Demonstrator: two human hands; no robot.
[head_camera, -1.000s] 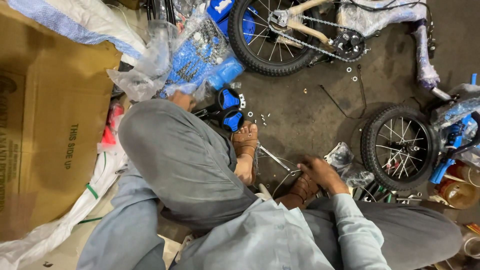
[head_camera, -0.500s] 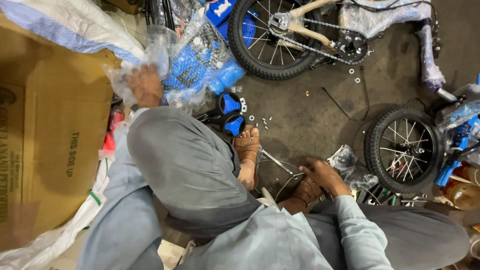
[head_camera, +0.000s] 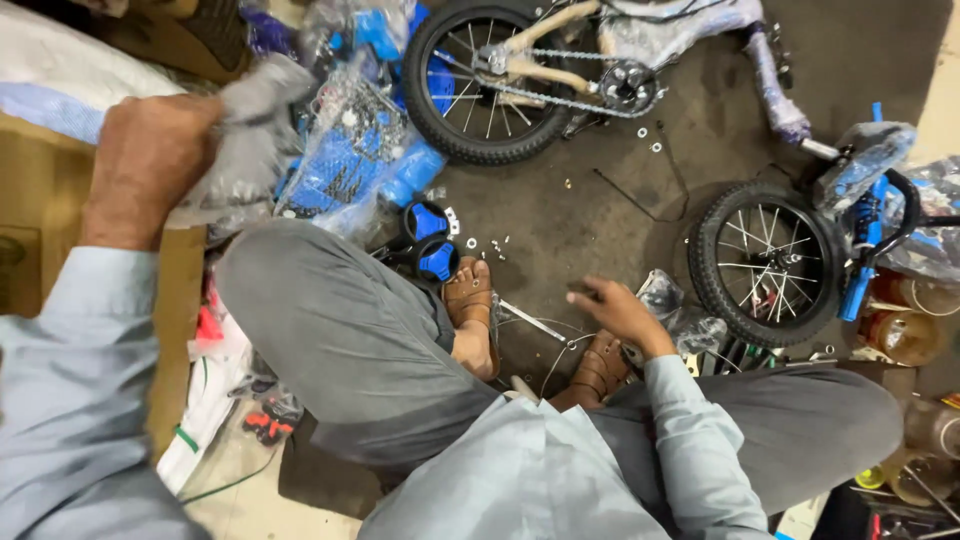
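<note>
Head cam shows our left hand (head_camera: 150, 165) clenched on a soft, crinkly plastic parts bag (head_camera: 300, 150), easy to bunch anywhere, while our right hand (head_camera: 620, 312) rests loosely curled, empty.

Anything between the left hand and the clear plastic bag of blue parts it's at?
Nothing visible. The left hand already grips the crumpled top of the clear plastic bag, so no gap remains. The right hand is apart, low by the sandal.
</note>
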